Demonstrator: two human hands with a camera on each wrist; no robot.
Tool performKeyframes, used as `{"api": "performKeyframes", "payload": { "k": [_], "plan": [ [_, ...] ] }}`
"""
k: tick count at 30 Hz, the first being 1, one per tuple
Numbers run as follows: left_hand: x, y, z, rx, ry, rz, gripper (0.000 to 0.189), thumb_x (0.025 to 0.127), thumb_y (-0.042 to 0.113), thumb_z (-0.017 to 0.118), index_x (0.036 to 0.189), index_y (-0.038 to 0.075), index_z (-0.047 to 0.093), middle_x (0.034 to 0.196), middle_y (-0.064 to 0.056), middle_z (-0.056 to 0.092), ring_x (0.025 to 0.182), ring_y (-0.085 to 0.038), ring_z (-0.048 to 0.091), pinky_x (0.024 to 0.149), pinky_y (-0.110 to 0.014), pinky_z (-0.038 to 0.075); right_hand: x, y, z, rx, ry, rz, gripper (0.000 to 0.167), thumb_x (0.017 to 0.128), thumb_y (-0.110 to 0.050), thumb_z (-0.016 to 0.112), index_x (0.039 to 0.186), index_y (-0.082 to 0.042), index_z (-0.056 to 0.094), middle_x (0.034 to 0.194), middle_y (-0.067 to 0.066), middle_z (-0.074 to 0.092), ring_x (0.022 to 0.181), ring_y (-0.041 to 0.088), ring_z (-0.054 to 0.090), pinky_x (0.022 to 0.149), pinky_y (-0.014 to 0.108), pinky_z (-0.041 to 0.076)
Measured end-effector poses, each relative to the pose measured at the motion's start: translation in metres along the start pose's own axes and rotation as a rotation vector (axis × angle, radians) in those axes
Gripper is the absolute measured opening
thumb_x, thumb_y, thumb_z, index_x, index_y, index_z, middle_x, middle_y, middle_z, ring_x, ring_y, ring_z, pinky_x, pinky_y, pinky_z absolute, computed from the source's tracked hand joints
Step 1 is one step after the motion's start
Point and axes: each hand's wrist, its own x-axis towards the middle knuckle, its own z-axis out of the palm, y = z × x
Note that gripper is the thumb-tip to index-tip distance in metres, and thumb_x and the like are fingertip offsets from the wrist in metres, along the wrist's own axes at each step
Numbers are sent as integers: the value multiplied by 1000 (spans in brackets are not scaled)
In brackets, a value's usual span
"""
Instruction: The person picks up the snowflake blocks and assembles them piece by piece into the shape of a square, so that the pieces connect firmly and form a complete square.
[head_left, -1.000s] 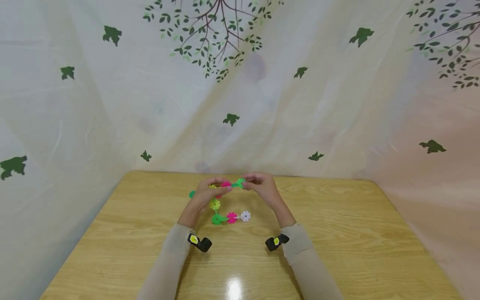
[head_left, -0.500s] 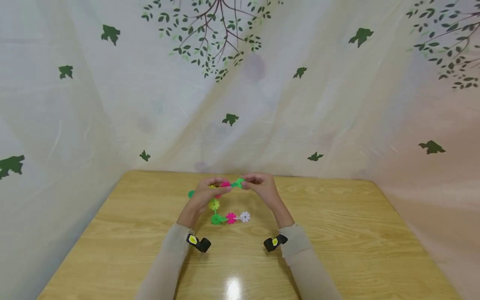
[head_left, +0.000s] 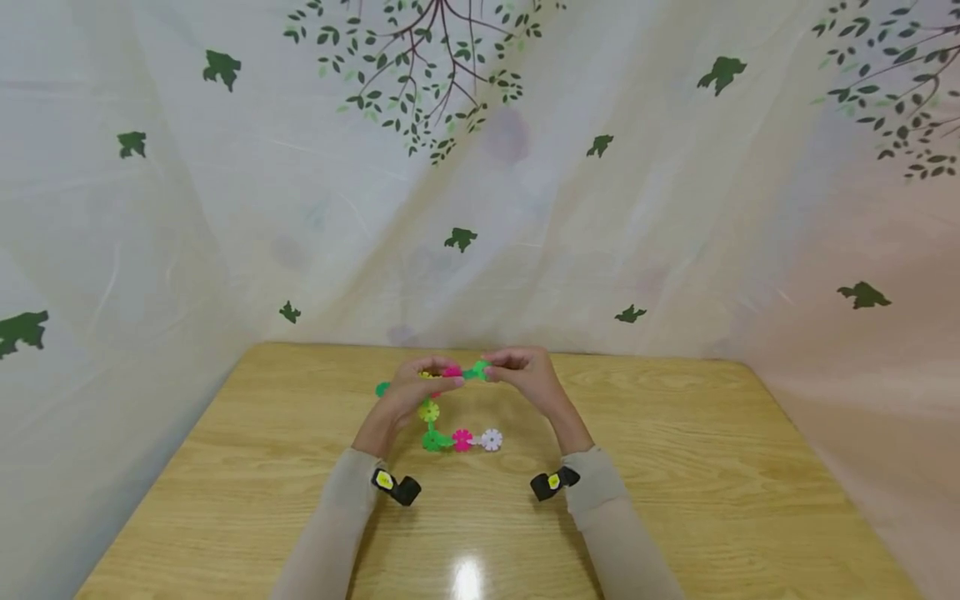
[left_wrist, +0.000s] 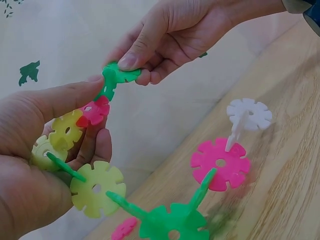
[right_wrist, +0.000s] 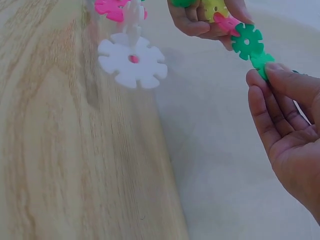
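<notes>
A chain of slotted plastic snowflake discs is strung between my hands above the wooden table. My left hand (head_left: 405,392) grips the chain, its thumb near a pink disc (left_wrist: 97,110), with yellow discs (left_wrist: 67,129) against its fingers. Thumb and fingers of my right hand (head_left: 531,379) pinch a bright green disc (left_wrist: 125,75) at the chain's end. That disc meets a darker green disc (right_wrist: 247,42) beside the pink one. From my left hand the rest curves down through a green disc (head_left: 432,440), a pink disc (head_left: 462,440) and a white disc (head_left: 491,440).
The wooden table (head_left: 675,483) spreads out under both forearms. Behind it hangs a pale cloth (head_left: 360,208) printed with branches and green birds. Each wrist carries a small black camera, such as the left camera (head_left: 406,491).
Both hands keep their grips. The green disc in my right hand and the chain's hanging white end sit very slightly lower than half a second ago.
</notes>
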Motion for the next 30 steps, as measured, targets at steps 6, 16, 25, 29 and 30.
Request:
{"api": "performKeyframes", "payload": {
  "k": [6, 16, 25, 29, 30],
  "plan": [
    [2, 1, 1, -23, -6, 4, 26, 87, 16, 81, 109, 5, 72, 100, 1, 62, 89, -17, 52, 82, -38, 46, 0, 0, -1, -6, 11, -21, 18, 92, 4, 71, 108, 14, 72, 103, 34, 71, 78, 7, 71, 76, 31, 63],
    [1, 1, 1, -35, -24, 4, 26, 87, 15, 82, 108, 5, 72, 103, 1, 63, 96, -17, 54, 85, -38, 49, 0, -2, -4, 26, -16, -36, 19, 90, 8, 71, 106, 18, 70, 101, 39, 69, 76, 7, 72, 74, 30, 63],
    [-1, 4, 4, -36, -9, 9, 27, 87, 15, 81, 110, 3, 71, 99, 1, 61, 88, -16, 51, 79, -35, 46, -1, 1, -2, 53, 8, -27, 19, 90, 8, 71, 105, 18, 70, 99, 31, 73, 75, 8, 72, 74, 28, 63],
    [-3, 5, 4, -7, -16, 16, 32, 86, 15, 82, 113, 1, 70, 103, 0, 61, 93, -17, 52, 83, -38, 48, -2, 1, -1, 61, -12, -23, 18, 90, 8, 71, 105, 19, 69, 97, 25, 75, 76, 8, 72, 73, 26, 62],
    [-3, 5, 3, -6, -15, 17, 34, 86, 15, 82, 114, 0, 70, 104, 0, 61, 93, -17, 52, 83, -38, 48, -2, 1, -1, 65, -18, -22, 19, 90, 8, 71, 105, 19, 69, 97, 24, 75, 76, 9, 72, 73, 26, 62]
  ]
}}
